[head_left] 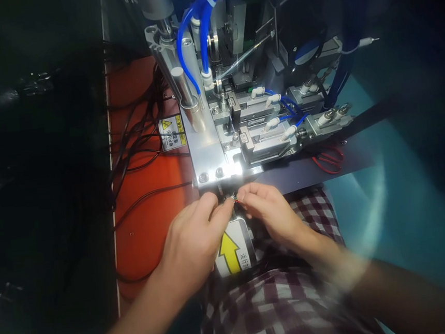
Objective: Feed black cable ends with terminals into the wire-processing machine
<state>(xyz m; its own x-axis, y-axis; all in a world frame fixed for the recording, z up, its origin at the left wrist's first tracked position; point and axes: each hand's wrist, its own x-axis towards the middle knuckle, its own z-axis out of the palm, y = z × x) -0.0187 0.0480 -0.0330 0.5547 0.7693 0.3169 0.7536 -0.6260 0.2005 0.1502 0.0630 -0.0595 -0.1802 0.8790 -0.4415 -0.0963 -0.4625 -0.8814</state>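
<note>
My left hand (193, 237) is closed in a pinch at the front edge of the metal machine base, its thumb and forefinger close to my right fingertips. What it grips is too small to make out. My right hand (268, 207) pinches thin coloured wires (237, 200), with red and green showing between the two hands. Tiny bright ends stick out beside them. Just below the fingers sits a white label with a yellow arrow (230, 252), on a part lying above my lap. The bright metal plate (209, 155) with bolts lies right behind my hands.
Pneumatic cylinders (269, 144) with white fittings and blue air tubes (205, 33) stand behind. Black cables (127, 144) run over the orange surface (149, 215) at left, near a warning label (173, 132). A red wire loop (329, 160) lies at right.
</note>
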